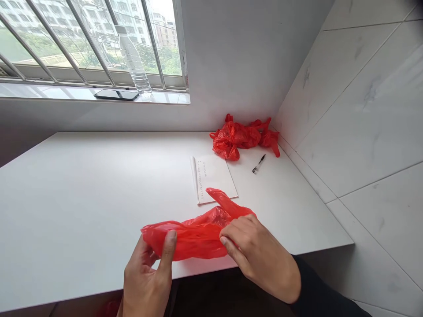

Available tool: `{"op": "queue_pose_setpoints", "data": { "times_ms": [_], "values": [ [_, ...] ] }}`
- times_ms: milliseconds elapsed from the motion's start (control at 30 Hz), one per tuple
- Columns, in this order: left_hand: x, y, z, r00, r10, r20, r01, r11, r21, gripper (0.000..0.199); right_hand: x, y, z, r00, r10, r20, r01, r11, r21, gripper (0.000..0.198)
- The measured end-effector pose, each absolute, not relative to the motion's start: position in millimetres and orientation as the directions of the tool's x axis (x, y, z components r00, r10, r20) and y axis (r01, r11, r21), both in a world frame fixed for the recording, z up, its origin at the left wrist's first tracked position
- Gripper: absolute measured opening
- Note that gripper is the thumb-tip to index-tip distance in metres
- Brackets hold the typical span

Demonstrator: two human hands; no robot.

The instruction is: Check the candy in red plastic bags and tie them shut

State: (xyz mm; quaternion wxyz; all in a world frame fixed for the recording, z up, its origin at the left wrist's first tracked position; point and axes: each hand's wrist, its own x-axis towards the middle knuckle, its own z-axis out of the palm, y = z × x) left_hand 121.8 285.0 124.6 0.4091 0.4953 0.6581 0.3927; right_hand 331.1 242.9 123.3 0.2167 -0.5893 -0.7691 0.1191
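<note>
A red plastic bag [198,242] is stretched sideways between my two hands over the table's front edge. My left hand [150,268] pinches its left end, thumb in front and the other fingers behind. At the right end, my right hand [256,251] is closed around gathered plastic. One loose flap of the bag sticks up to the left above my right hand, close to the notebook [216,178]. The fingertips of my left hand are partly hidden behind the plastic.
Several crumpled red plastic bags [244,136] lie in the table's back right corner. Near them is a black-capped pen [259,164]. A water bottle [134,64] and a phone [116,94] rest on the windowsill. A tiled wall [363,110] borders the white table [99,198] on the right.
</note>
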Motion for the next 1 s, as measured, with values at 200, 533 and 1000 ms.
{"op": "queue_pose_setpoints", "data": {
  "times_ms": [200,533,1000],
  "values": [
    [122,282,118,-0.041,0.987,-0.157,0.413,0.16,0.897,0.042,325,241,122,-0.198,0.969,-0.149,0.975,0.18,-0.129,0.028],
    [115,282,123,0.088,0.972,-0.218,0.172,0.201,0.964,0.044,330,247,130,-0.166,0.983,0.078,0.946,0.181,-0.268,0.046],
    [120,284,111,0.197,0.926,-0.323,0.117,0.305,0.945,0.031,333,266,129,-0.158,0.951,-0.266,0.98,0.118,-0.159,0.012]
  ]
}}
